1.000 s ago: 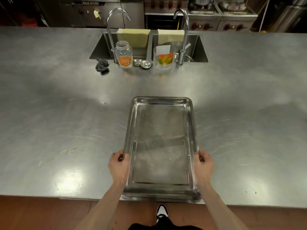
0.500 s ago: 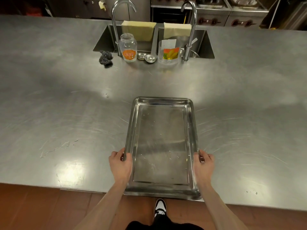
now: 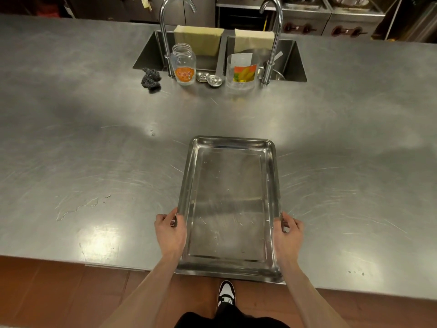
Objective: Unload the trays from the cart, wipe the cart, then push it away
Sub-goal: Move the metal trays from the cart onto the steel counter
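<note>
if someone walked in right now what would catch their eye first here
Most likely the empty steel tray, gripped on its long sides by the left hand and right hand, its near end overhanging the counter edge. Farther back, two labelled clear jars and a dark scouring pad stand before the double sink.

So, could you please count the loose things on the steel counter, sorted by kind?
Steel tray: 1
Clear containers: 2, a jar and a cup
Small metal discs: 2
Steel wool: 1
Total: 6
</note>
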